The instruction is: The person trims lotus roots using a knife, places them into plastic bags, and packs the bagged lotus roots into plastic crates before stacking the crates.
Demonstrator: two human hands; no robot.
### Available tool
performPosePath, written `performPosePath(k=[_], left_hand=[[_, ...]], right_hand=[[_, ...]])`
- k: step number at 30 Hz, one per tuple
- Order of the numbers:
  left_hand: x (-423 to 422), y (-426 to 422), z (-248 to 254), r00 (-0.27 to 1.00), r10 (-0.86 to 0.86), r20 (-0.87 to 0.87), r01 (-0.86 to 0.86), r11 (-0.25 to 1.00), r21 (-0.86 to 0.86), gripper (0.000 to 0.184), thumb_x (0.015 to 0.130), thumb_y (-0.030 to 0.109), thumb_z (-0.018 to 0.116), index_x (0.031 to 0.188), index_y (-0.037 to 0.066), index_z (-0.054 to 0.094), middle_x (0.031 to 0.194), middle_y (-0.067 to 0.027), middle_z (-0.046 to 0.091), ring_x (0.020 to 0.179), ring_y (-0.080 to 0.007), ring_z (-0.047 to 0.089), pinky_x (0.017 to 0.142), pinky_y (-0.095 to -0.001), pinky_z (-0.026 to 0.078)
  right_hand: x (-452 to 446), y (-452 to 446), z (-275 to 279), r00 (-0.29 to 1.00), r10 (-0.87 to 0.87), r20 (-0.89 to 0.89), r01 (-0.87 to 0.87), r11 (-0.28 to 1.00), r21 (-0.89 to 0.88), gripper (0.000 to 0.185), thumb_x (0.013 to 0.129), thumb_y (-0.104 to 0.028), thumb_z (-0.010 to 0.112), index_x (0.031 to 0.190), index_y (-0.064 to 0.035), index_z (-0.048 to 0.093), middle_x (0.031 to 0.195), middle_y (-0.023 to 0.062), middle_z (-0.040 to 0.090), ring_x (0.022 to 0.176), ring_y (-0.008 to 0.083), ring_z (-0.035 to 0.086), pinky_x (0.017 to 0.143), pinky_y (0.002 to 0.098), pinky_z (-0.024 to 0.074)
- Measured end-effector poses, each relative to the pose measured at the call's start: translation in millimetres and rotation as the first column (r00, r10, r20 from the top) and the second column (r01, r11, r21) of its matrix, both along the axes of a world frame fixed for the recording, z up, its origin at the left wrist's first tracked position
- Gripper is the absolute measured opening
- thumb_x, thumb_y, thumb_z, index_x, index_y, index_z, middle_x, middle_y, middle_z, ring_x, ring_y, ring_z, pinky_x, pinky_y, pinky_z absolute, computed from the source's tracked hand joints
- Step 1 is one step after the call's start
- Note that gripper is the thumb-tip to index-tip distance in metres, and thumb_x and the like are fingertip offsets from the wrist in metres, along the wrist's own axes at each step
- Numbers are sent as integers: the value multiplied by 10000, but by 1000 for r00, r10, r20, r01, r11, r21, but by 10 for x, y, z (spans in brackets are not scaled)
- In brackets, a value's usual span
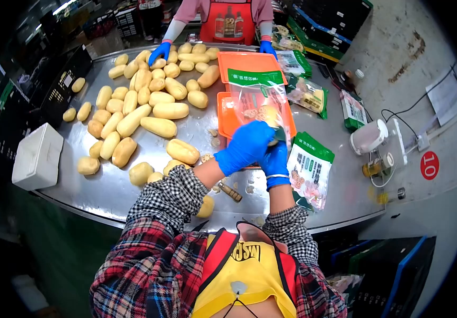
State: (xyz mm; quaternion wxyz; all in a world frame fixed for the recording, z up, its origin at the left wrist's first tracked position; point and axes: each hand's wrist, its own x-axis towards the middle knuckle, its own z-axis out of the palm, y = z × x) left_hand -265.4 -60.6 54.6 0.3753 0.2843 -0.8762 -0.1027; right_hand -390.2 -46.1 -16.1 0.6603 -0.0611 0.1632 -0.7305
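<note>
Both my gloved hands meet at the lower end of a clear plastic packaging bag (255,94) with a green top band. My left hand (247,146) is closed on it, fingers curled over its lower edge. Just to the right and lower, my right hand (276,163) is also closed against the same bag. A pale yellowish piece (272,115) shows at the bag, probably lotus root; whether it is inside cannot be made out. Behind the bag lie orange trays (227,114). Beside my right hand lies a flat printed bag (310,172). A wooden-handled knife (231,192) rests below my left hand.
Many peeled lotus roots (133,121) cover the metal table's left side. A white foam box (37,157) stands at its left edge. Across the table is a person in a red apron (229,24), wearing blue gloves. Filled bags (308,95) and an electric kettle (369,136) are right.
</note>
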Motion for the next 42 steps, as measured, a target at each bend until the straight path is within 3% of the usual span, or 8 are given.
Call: performPosePath(k=[5, 10, 14, 17, 28, 37, 39, 42], left_hand=[[-100, 198, 29, 980, -196, 38, 198, 938, -283, 89, 741, 156, 623, 788, 82, 614, 745, -90, 601, 698, -296, 598, 597, -410, 472], [282, 195, -270, 957, 292, 9, -286, 943, -171, 525, 735, 127, 603, 1246, 73, 497, 732, -96, 599, 697, -274, 622, 641, -411, 478], [361, 183, -546, 889, 371, 269, -452, 807, 381, 847, 724, 69, 566, 1481, 61, 185, 642, -88, 572, 554, -264, 605, 603, -415, 485], [169, 241, -758, 934, 297, 198, -306, 952, 15, 831, 739, 79, 560, 1481, 57, 187, 593, -92, 552, 481, -255, 579, 532, -407, 479], [94, 271, -658, 977, 36, 212, -58, 994, 98, 851, 769, 76, 576, 1496, 86, 132, 648, -113, 591, 526, -272, 594, 460, -380, 451], [637, -135, -497, 967, 182, 178, -188, 982, 20, 747, 818, 214, 573, 1475, 161, 221, 675, -132, 621, 546, -318, 606, 481, -445, 474], [668, -111, -484, 959, 150, 242, -163, 986, 35, 708, 839, 222, 552, 1470, 172, 234, 738, -139, 639, 596, -322, 624, 515, -452, 485], [671, -139, -543, 964, 128, 234, -145, 988, 60, 688, 845, 226, 543, 1463, 176, 246, 809, -147, 647, 662, -326, 640, 550, -454, 495]], right_hand=[[152, -123, -195, 977, -62, -205, 66, 998, 14, 261, 930, -213, 541, 1102, -20, 577, 1066, 91, 634, 926, 203, 626, 812, 318, 515], [103, -362, -228, 956, -70, -285, 68, 998, -15, 247, 922, -198, 550, 1088, -20, 585, 1038, 94, 637, 905, 204, 627, 797, 317, 513], [73, -382, -312, 944, -80, -320, 81, 997, -11, 235, 916, -187, 557, 1077, -19, 590, 1014, 97, 639, 889, 204, 628, 785, 316, 510], [101, -373, -353, 925, -100, -368, 105, 994, -5, 227, 911, -178, 562, 1069, -19, 595, 997, 99, 640, 877, 205, 628, 776, 316, 509], [160, -388, -352, 781, -78, -619, 100, 995, 1, 196, 893, -146, 581, 1038, -17, 610, 933, 106, 645, 832, 206, 630, 743, 314, 503], [671, 1066, 199, -133, -329, -935, 100, 934, -343, 233, 847, -94, 638, 1061, -8, 607, 898, 133, 642, 804, 231, 641, 718, 321, 505], [916, 1386, -106, -118, -168, -979, -93, 983, -158, 290, 815, -165, 679, 1070, -39, 621, 956, 151, 634, 889, 275, 628, 772, 357, 498], [1165, 1474, -699, -499, -355, -791, -410, 901, -145, 573, 729, -268, 742, 1232, -82, 541, 1142, 172, 571, 1006, 339, 569, 868, 406, 462]])
